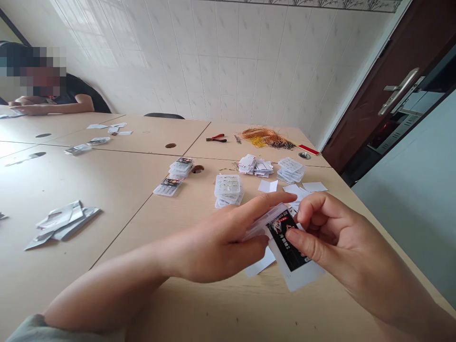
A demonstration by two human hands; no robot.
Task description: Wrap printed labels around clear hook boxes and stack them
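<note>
At nine o'clock on the table (117, 190) lies a heap of silvery wrappers (62, 221), and at ten o'clock another person's forearm (60, 107) rests on the far side. Toward eleven o'clock sit two stacks of printed packs (181, 167), which look finished. Just right of them, at twelve, is a stack of clear boxes (228, 189), with pliers (216, 138) and a bundle of wire (265, 137) beyond. At one o'clock, piles of white cards (290, 169) and loose slips seem to be waiting, so the work looks only partly done. Near the centre, the left hand (217, 242) pinches the top end of a packet (292, 256) between thumb and fingers. The right hand (331, 237) grips the packet's black printed face with thumb and forefinger. Fingers cover the packet's contents, its print is too small to read, and both arms run off the bottom edge.
</note>
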